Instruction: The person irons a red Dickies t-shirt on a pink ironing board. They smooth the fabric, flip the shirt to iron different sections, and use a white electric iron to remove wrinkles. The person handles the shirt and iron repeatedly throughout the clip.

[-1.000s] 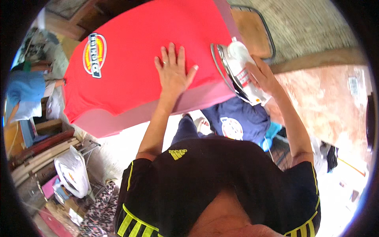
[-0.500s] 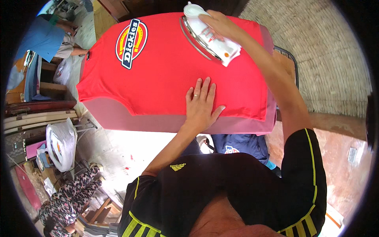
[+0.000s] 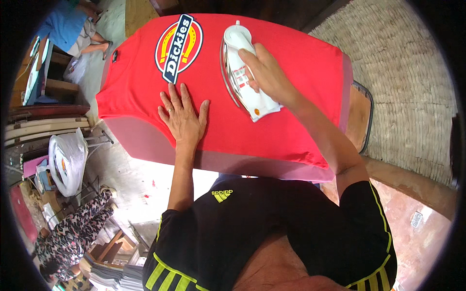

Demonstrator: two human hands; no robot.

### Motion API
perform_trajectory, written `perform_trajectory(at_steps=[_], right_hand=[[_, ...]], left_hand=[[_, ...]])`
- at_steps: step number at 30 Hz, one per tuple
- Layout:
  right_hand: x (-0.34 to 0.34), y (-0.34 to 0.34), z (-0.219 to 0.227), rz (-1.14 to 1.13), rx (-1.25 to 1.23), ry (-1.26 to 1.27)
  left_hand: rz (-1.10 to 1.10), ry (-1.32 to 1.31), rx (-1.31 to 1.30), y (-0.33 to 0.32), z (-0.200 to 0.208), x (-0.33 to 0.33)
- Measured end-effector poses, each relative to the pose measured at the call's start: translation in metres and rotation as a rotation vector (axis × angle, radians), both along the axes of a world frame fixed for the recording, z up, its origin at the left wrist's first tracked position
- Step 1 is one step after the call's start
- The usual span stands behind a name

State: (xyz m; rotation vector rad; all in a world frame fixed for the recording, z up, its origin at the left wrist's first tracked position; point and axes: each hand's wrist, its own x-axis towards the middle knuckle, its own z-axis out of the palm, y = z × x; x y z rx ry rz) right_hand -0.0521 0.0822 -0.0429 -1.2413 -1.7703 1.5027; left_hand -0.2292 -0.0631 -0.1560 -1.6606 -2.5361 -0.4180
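A red sleeveless shirt [image 3: 291,63] lies spread over a padded ironing board [image 3: 131,138] with a dull pink cover. Near its neck end sits a printed emblem [image 3: 178,48] in blue, yellow and red. My right hand [image 3: 267,72] is wrapped round the handle of a white clothes iron [image 3: 240,63], whose sole rests on the middle of the shirt. Flat on the cloth, just below the emblem, lies my left hand [image 3: 183,114] with its fingers spread and nothing in it. A ring shows on one of its fingers.
A woven wall or mat [image 3: 393,68] stands at the right, beyond a dark metal bar [image 3: 366,116] at the board's end. Someone in patterned clothes [image 3: 80,230] is at the lower left, near a clear plastic bundle [image 3: 68,162]. Another person in blue [image 3: 65,26] is at upper left.
My left hand has slid leftward along the shirt to below the emblem. The iron in my right hand has moved down toward me. The view has shifted a little.
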Motion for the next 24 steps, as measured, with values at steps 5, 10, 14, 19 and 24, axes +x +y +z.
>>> perform_trajectory(at_steps=[5,10,14,19,24], right_hand=[[-0.045,0.051,-0.013,0.005,0.235,0.085],[-0.063,0.084,-0.013,0.098,0.282,0.001],[-0.037,0.035,-0.014,0.14,0.198,0.004],[-0.006,-0.067,-0.014,0.219,0.254,-0.148],[-0.018,-0.117,-0.022,0.456,0.313,-0.222]], left_hand=[[-0.008,0.009,0.019,-0.002,0.002,-0.001],[-0.043,0.014,-0.005,-0.022,0.004,-0.013],[0.054,0.076,-0.06,-0.054,-0.001,-0.041],[0.071,-0.002,0.243,-0.074,-0.027,-0.051],[0.085,-0.128,0.436,-0.073,-0.038,-0.064]])
